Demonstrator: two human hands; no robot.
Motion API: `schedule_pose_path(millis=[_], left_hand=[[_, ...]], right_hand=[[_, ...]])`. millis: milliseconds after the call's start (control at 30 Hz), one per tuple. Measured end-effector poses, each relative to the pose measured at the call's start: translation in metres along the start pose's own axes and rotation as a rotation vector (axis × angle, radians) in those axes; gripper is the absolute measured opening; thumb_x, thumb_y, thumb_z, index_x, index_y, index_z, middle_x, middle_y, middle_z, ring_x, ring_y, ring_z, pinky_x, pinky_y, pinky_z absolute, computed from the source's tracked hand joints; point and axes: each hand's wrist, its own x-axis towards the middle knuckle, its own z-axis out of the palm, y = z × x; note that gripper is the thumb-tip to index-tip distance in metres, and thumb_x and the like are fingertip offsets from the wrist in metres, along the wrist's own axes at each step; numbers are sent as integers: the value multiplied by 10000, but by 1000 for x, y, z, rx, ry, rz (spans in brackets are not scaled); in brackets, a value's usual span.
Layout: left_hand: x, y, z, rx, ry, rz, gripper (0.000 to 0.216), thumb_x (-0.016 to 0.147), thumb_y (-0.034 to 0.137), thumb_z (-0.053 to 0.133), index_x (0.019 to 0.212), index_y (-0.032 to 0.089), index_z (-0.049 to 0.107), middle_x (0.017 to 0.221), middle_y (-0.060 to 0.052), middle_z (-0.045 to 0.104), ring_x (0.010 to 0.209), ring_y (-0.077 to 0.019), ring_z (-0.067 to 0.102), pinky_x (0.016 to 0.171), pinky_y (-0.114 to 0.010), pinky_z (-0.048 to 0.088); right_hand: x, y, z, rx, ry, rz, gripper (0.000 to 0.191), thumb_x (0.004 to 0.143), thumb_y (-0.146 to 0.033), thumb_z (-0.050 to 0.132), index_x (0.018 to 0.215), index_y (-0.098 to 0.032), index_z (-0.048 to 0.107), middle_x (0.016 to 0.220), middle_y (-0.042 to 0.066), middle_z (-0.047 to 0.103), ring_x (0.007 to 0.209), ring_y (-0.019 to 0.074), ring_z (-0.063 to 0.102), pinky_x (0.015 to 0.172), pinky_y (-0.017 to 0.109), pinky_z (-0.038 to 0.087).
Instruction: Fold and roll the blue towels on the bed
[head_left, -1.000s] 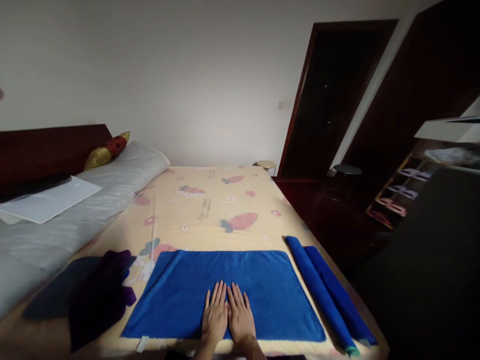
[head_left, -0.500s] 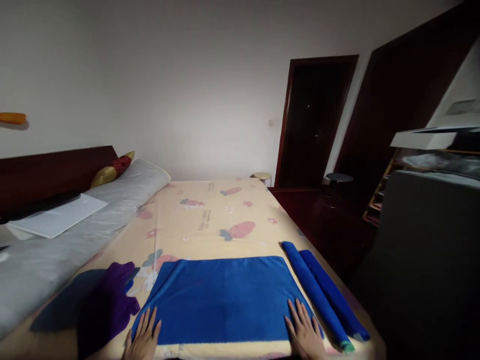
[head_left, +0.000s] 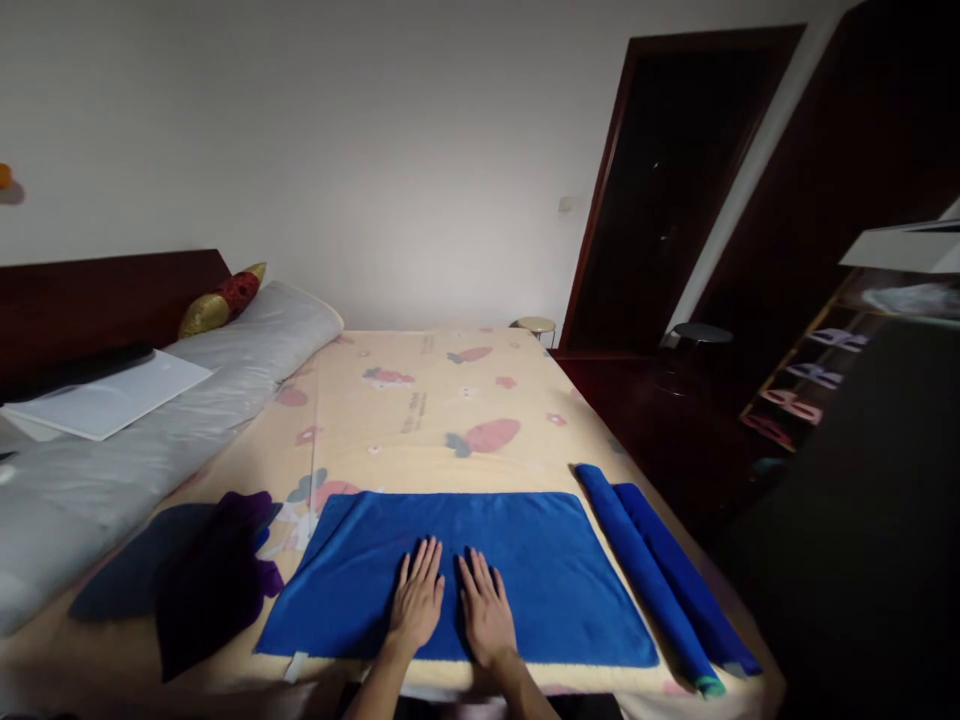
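A blue towel (head_left: 525, 560) lies spread flat on the near end of the bed (head_left: 420, 410). My left hand (head_left: 415, 603) and my right hand (head_left: 487, 610) rest palm down on the towel's middle, side by side with a small gap, fingers stretched out and holding nothing. Two rolled blue towels (head_left: 660, 580) lie side by side just right of the flat one, near the bed's right edge.
A heap of dark purple and navy cloths (head_left: 195, 580) lies left of the towel. A grey bolster (head_left: 172, 420) with a white sheet (head_left: 105, 392) and a gold-red cushion (head_left: 221, 298) runs along the headboard. A dark door (head_left: 675, 190), stools and shelves stand on the right.
My hands were together at the towel's middle, slid apart to its near corners, and have now come back to the middle. The towel stays flat.
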Motion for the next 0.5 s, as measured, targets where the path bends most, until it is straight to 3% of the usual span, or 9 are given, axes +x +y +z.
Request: schedule_pose_path(millis=[167, 333, 400, 500], left_hand=[[18, -3, 8, -1, -18, 143, 557, 964, 235, 251, 1482, 256, 47, 1547, -16, 291, 1418, -174, 266, 1148, -439, 270], [48, -31, -5, -17, -49, 248, 562, 978, 375, 274, 1485, 303, 42, 1564, 8, 262, 1425, -165, 248, 1157, -420, 231], [58, -58, -9, -13, -86, 198, 545, 974, 411, 279, 1483, 333, 102, 1564, 20, 261, 1424, -170, 251, 1155, -427, 225], [60, -119, -13, 54, -102, -109, 518, 964, 420, 280, 1469, 310, 238, 1545, -18, 311, 1417, -208, 275, 1140, -474, 227]], right_hand=[[21, -7, 13, 15, -8, -98, 518, 973, -316, 273, 1476, -264, 159, 1548, 17, 209, 1425, 191, 197, 1155, 419, 246], [46, 19, 8, -13, -39, -157, 517, 979, -431, 283, 1469, -289, 201, 1545, 33, 234, 1415, 202, 243, 1146, 427, 246], [58, 47, 0, -37, -50, -126, 529, 972, -467, 285, 1465, -286, 227, 1546, 44, 237, 1417, 207, 240, 1147, 440, 231], [71, 112, -18, -130, -40, 83, 557, 960, -495, 269, 1456, -241, 283, 1541, 75, 264, 1423, 222, 223, 1148, 464, 203]])
